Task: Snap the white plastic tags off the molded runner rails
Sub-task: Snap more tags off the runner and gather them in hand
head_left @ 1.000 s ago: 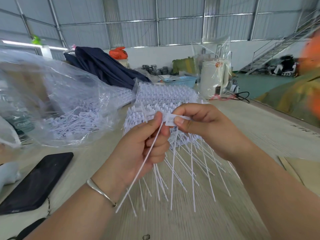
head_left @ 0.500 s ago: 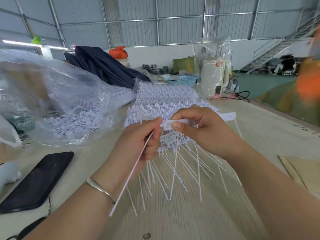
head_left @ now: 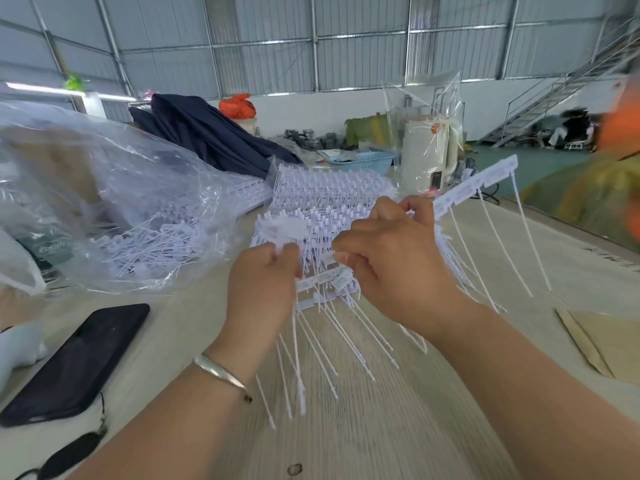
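Over table centre, both hands work a runner rail (head_left: 474,187).
Left hand (head_left: 263,289) clenched on loose tags (head_left: 298,355) hanging to 6 o'clock; right hand (head_left: 391,268) pinches the rail, which sticks out to 2 o'clock. Best bend sharply at each tag's joint, fingers close.

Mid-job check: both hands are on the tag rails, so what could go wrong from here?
1. The right hand holds a runner rail that sticks far out; its dangling tags may snag or whip.
2. The left hand clutches loose tags that could slip onto the table, missing the plastic bag.
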The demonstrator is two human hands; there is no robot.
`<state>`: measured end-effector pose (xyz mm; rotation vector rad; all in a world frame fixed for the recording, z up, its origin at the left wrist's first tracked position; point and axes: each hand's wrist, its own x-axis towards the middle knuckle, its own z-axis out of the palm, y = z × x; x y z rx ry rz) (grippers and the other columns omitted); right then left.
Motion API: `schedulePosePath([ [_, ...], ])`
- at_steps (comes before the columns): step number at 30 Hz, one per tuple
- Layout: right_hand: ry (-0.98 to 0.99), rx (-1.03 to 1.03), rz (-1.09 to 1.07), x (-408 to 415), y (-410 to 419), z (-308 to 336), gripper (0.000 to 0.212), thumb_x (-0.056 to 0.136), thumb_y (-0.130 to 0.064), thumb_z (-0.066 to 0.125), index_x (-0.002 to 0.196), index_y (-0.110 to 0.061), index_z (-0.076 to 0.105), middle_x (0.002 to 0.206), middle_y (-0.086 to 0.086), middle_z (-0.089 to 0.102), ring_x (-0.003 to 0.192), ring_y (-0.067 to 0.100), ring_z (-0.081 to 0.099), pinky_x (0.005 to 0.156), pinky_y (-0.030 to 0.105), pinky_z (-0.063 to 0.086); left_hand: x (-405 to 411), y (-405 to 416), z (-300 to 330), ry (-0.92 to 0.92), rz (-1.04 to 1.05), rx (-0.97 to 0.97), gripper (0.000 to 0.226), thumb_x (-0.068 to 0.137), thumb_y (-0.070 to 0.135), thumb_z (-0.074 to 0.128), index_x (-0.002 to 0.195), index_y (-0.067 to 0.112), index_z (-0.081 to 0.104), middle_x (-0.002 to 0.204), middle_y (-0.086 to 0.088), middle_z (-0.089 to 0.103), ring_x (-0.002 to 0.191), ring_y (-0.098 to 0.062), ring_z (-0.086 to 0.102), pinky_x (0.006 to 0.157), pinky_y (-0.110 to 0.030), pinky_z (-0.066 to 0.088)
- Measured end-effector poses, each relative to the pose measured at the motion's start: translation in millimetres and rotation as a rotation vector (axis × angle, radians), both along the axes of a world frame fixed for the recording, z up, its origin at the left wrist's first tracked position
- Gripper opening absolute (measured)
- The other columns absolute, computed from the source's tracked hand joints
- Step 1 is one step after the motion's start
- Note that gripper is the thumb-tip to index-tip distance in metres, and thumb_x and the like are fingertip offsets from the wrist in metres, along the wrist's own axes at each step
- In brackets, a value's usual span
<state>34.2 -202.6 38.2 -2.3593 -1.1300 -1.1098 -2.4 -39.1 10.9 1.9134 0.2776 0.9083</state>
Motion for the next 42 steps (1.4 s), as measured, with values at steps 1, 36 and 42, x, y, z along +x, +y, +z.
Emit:
schedulePosePath([
  [1, 0.004, 0.041, 0.003, 1, -3, 1, 0.015, 0.084, -0.015, 0.066, 0.07, -0.021, 0.067, 0.06, -0.01, 0.059, 0.076, 0.016, 0.041, 0.087, 0.036, 0.02, 1, 11, 1, 0.003, 0.053, -0.037, 0.041, 0.087, 0.019, 0.056, 0.046, 0.015, 0.054, 0.036, 0.007, 0.037, 0.032, -0.004, 0.033, 0.042, -0.023, 0.029],
  [36, 0.471, 0.221, 0.366, -7, -5, 5, 0.026, 0.092, 0.001, 0.049, 0.102, -0.021, 0.058, 0.089, 0.001, 0.06, 0.086, 0.013, 0.057, 0.076, 0.034, 0.046, -16, -13, 6, -0.01, -0.578, -0.184, 0.026, 0.074, 0.05, 0.07, 0.07, 0.025, 0.073, 0.048, 0.005, 0.027, 0.039, -0.008, 0.023, 0.04, -0.017, 0.022],
  [42, 0.593, 0.236, 0.299, 7, -6, -4, 0.013, 0.096, -0.019, 0.053, 0.108, -0.017, 0.057, 0.094, -0.007, 0.061, 0.093, 0.012, 0.056, 0.084, 0.034, 0.045, -11, -5, 1, -0.001, -0.467, -0.087, 0.017, 0.089, 0.034, 0.066, 0.075, 0.027, 0.074, 0.045, 0.012, 0.031, 0.038, -0.005, 0.029, 0.042, -0.015, 0.026],
])
